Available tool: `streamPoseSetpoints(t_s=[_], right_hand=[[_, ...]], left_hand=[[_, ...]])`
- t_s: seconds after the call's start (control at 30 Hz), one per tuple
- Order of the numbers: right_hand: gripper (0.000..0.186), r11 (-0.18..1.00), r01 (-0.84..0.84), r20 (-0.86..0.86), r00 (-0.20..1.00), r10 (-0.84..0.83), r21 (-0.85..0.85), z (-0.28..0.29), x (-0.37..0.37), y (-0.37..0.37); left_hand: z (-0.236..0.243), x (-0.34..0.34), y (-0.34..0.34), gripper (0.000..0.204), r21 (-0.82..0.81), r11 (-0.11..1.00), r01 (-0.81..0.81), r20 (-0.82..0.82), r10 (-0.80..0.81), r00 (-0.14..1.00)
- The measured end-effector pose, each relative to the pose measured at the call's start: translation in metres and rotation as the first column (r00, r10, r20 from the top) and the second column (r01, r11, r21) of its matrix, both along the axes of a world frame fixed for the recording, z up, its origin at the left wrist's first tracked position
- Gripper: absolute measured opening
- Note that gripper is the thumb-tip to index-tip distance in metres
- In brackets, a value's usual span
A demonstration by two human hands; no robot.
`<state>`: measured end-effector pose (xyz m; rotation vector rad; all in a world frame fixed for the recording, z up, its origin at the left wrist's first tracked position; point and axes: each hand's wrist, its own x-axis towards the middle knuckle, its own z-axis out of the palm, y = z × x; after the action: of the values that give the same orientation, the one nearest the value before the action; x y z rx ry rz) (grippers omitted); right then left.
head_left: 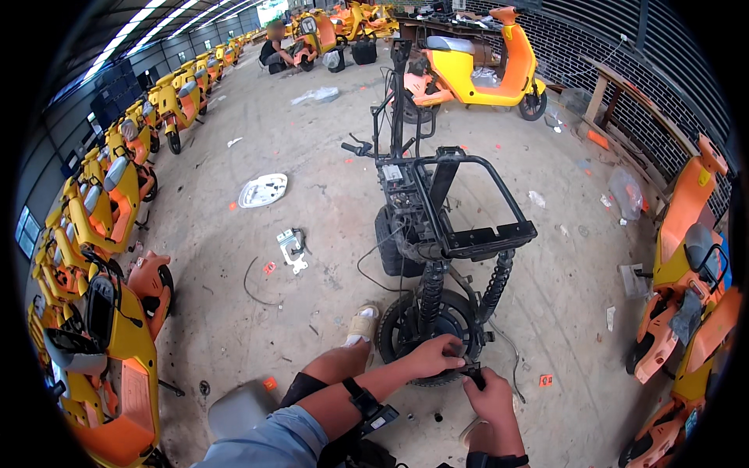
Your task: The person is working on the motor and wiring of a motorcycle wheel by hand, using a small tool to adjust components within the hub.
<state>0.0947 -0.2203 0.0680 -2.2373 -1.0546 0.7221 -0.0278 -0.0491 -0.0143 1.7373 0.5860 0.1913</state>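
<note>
At the near edge of the concrete floor (328, 195), the person's two hands meet at the rear wheel (427, 335) of a stripped scooter frame (437, 210). The left hand (434, 356) reaches in from the lower left, forearm nearly level and crossing above the bare knee (337, 363), fingers curled and resting on the lower rim of the wheel's tyre; a dark watch (363, 400) is strapped at the wrist. The right hand (495, 399) rises from the lower edge of the view, wrist upright with a dark band, fingers closed around a small black tool (473, 376) whose tip lies against the wheel hub, just beside the left hand's fingertips. What exactly the tool engages is too small to tell.

The scooter frame stands upright near the middle of the floor, well apart from the walls. It is bare black metal without body panels: a rectangular tubular rack (476, 199) on top, two coil-spring shock absorbers (496, 285) running down to the rear wheel, loose cables hanging at its left side, and a handlebar stem at its far end.

A foot in a light-coloured shoe (360, 324) rests on the floor just left of the wheel. Farther out lie a white plastic panel (263, 189) and a small metal bracket (291, 249). Yellow-and-orange scooters (117, 195) line the left edge of the floor, others stand at the right edge, and one complete scooter (476, 70) stands near the far brick wall. Another person (275, 47) crouches at the far end.
</note>
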Motion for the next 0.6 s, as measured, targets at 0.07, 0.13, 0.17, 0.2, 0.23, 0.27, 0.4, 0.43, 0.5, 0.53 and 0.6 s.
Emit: streamPoseSetpoints(t_s=[0.07, 0.13, 0.17, 0.2, 0.23, 0.27, 0.4, 0.43, 0.5, 0.53, 0.6], right_hand=[[0.03, 0.985, 0.117, -0.05, 0.993, -0.111, 0.124, -0.013, -0.006, 0.0], [0.029, 0.947, 0.209, -0.095, 0.977, -0.191, 0.242, -0.032, -0.018, 0.002], [0.029, 0.921, 0.252, -0.12, 0.967, -0.225, 0.299, -0.04, -0.021, 0.003], [0.029, 0.928, 0.236, -0.117, 0.971, -0.211, 0.288, -0.046, -0.021, 0.003], [0.03, 0.937, 0.22, -0.114, 0.974, -0.196, 0.273, -0.049, -0.02, 0.003], [0.03, 0.944, 0.205, -0.111, 0.977, -0.182, 0.257, -0.05, -0.018, 0.002], [0.032, 0.998, -0.065, 0.106, 0.992, 0.064, 0.006, -0.029, 0.002, 0.001], [0.033, 0.993, -0.115, 0.123, 0.985, 0.118, -0.03, -0.028, 0.008, -0.002], [0.033, 0.966, -0.227, 0.149, 0.958, 0.244, -0.125, -0.025, 0.014, -0.002], [0.033, 0.94, -0.289, 0.156, 0.935, 0.318, -0.183, -0.018, 0.016, 0.001], [0.032, 0.886, -0.383, 0.15, 0.891, 0.429, -0.261, -0.016, 0.018, 0.006]], left_hand=[[0.012, 0.009, -0.008, 0.057, -0.402, 0.911, -0.091, -0.068, 0.07, 0.995], [0.016, 0.015, -0.018, 0.059, -0.674, 0.729, -0.123, -0.078, 0.096, 0.992], [0.016, 0.016, -0.015, 0.059, -0.656, 0.745, -0.119, -0.112, 0.06, 0.992], [0.015, 0.017, -0.011, 0.059, -0.639, 0.761, -0.113, -0.145, 0.025, 0.989], [0.014, 0.018, -0.01, 0.059, -0.625, 0.773, -0.108, -0.18, -0.009, 0.984], [0.021, 0.017, -0.001, 0.055, -0.511, 0.852, -0.11, -0.204, 0.004, 0.979], [-0.01, 0.006, 0.018, 0.05, -0.297, 0.954, 0.024, -0.152, -0.072, 0.986], [-0.008, 0.006, 0.019, 0.051, -0.239, 0.964, 0.118, -0.175, -0.162, 0.971], [-0.004, 0.007, 0.021, 0.052, -0.126, 0.944, 0.305, -0.236, -0.327, 0.915], [-0.001, 0.006, 0.018, 0.052, -0.039, 0.922, 0.385, -0.277, -0.381, 0.882], [0.007, 0.008, 0.015, 0.053, -0.022, 0.866, 0.499, -0.35, -0.474, 0.808]])
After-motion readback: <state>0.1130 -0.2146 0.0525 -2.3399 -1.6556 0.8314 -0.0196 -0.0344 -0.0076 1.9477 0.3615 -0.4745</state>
